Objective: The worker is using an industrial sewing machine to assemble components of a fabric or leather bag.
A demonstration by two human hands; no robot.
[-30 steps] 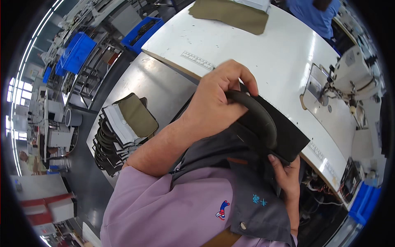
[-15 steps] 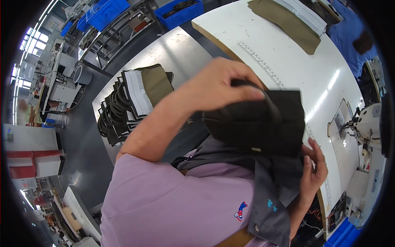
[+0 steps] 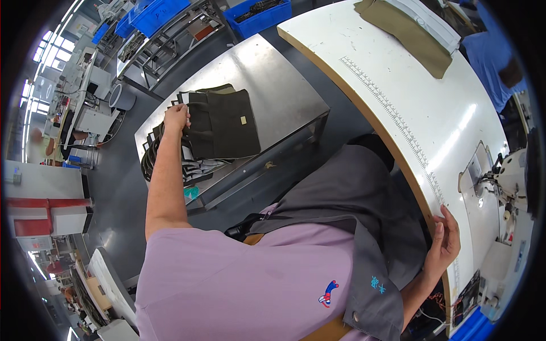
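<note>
My left hand (image 3: 177,117) reaches out to the metal table on the left, its fingers closed on the left edge of a dark fabric bag panel (image 3: 230,128). The panel lies flat on top of a stack of similar dark pieces (image 3: 152,149) with looped handles and white layers. A small pale yellow label (image 3: 243,120) shows on its face. My fingers hide what exactly they grip, though a strap loop was held there earlier. At the front edge of the white worktable, my right hand (image 3: 445,241) is open, fingers apart, holding nothing.
The white worktable (image 3: 392,68) carries a printed ruler and, at its far end, an olive and white fabric piece (image 3: 406,35). A sewing machine (image 3: 512,176) stands at the right. The stack rests on a metal table (image 3: 284,85). Blue bins (image 3: 259,20) sit behind; a person in blue (image 3: 492,57) is far right.
My left hand has carried the dark bag panel from in front of me leftward onto the stack, where it now lies flat. My right hand has stayed near the worktable's edge.
</note>
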